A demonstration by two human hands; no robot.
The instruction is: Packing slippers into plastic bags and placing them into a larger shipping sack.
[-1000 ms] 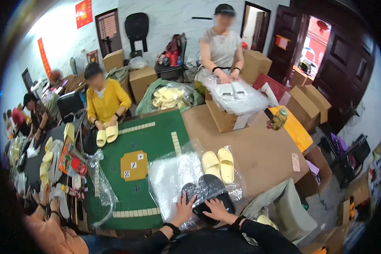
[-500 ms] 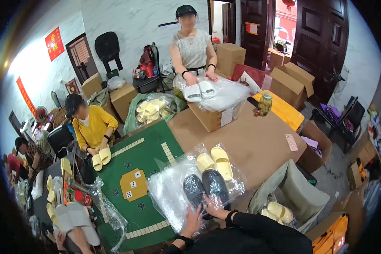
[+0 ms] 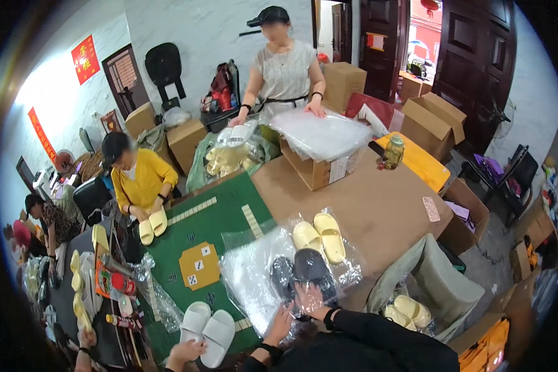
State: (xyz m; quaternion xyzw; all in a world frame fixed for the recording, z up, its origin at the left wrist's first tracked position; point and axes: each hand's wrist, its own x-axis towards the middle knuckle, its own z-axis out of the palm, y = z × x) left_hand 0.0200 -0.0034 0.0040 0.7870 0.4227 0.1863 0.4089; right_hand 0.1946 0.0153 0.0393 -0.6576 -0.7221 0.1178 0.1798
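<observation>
A pair of dark grey slippers (image 3: 304,271) lies side by side inside a clear plastic bag (image 3: 251,282) at the near edge of the table. My right hand (image 3: 310,299) is under the plastic, gripping the heels of the dark slippers. My left hand (image 3: 281,322) holds the bag's near edge just left of them. A pale yellow pair of slippers (image 3: 321,235) in another clear bag lies directly behind the dark pair.
A green game mat (image 3: 198,235) covers the table's left part and brown board (image 3: 378,204) the right. Another person's hand holds white slippers (image 3: 208,327) at lower left. A person in yellow handles yellow slippers (image 3: 152,224). A standing person presses bags on an open box (image 3: 316,167). A jar (image 3: 392,152) stands far right.
My hands have stayed on the dark slippers, the right one now under the plastic. The standing person has set white slippers aside and now presses the bags. White slippers have appeared at lower left.
</observation>
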